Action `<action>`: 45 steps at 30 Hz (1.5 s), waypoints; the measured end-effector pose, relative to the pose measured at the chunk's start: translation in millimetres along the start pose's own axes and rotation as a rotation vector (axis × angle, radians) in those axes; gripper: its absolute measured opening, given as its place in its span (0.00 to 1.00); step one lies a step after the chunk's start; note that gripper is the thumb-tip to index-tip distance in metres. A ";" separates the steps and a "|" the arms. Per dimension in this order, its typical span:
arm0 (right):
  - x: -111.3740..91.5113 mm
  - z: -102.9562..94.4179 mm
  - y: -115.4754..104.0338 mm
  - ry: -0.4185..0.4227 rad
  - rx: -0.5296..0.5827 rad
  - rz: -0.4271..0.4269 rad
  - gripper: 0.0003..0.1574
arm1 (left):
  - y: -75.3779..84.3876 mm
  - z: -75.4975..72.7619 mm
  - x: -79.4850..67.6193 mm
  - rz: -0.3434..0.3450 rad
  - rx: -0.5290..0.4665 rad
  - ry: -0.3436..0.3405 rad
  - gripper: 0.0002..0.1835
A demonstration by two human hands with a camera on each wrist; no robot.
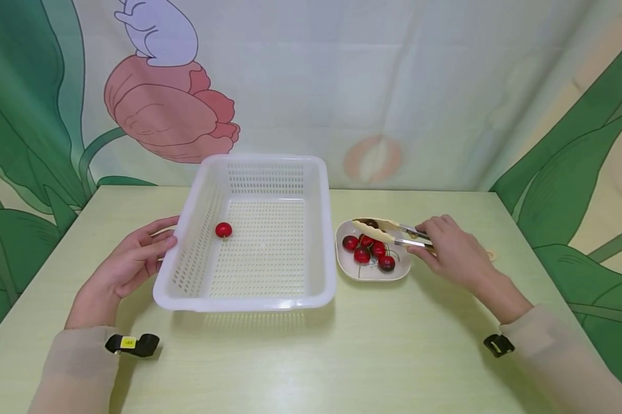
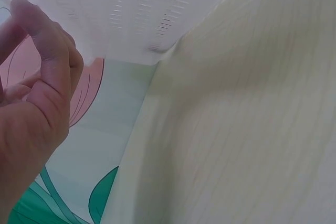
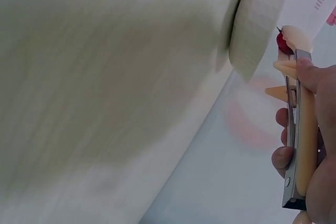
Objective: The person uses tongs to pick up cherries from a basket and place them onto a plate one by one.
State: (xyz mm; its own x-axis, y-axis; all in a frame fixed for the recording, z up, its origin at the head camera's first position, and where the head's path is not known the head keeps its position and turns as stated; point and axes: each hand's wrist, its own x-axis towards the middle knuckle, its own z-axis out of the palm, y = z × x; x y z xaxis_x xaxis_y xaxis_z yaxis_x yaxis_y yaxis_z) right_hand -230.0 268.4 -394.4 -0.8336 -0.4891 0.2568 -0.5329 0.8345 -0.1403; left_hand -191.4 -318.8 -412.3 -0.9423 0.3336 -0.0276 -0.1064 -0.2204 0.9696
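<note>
A white perforated plastic basket [image 1: 259, 247] stands left of centre in the head view, with one red cherry [image 1: 223, 230] inside near its left wall. At the basket's left rim is my left hand [image 1: 135, 256], fingertips and thumb holding the edge. My right hand [image 1: 453, 250] grips metal tongs [image 1: 411, 244] with cream-coloured tips. Between those tips is a dark cherry [image 1: 371, 223], partly hidden, over a small white dish [image 1: 349, 270]. Several red cherries [image 1: 361, 255] with stems lie in the dish. The right wrist view shows the tongs [image 3: 302, 145] in the hand and a red cherry [image 3: 283, 41] at their tips.
The dish stands close to the basket's right side on a pale wooden table [image 1: 300, 362]. A printed curtain [image 1: 373, 86] hangs along the table's back edge, with green leaf patterns at both sides.
</note>
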 end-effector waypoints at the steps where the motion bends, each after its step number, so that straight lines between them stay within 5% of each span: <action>1: -0.3 0.8 -1.1 -0.011 -0.003 0.003 0.26 | -0.1 -0.2 0.1 0.000 -0.002 0.000 0.21; 20: 0.7 10.5 -7.8 -0.091 0.059 0.085 0.35 | -0.9 2.0 0.5 0.002 -0.008 0.006 0.21; 35: 5.5 10.6 -0.9 0.074 0.071 0.066 0.35 | -2.6 0.8 1.4 0.016 -0.025 -0.005 0.21; 45: 27.0 -1.6 -3.0 0.127 0.133 0.053 0.33 | -4.1 -0.2 0.5 0.018 -0.016 -0.007 0.21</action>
State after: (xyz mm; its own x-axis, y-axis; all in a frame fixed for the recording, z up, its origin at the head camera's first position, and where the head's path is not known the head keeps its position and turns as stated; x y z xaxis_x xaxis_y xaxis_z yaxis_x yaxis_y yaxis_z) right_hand -250.7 253.1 -385.6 -0.8404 -0.4024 0.3631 -0.5103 0.8133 -0.2797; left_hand -191.4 -318.0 -416.3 -0.9419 0.3356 -0.0090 -0.0951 -0.2410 0.9659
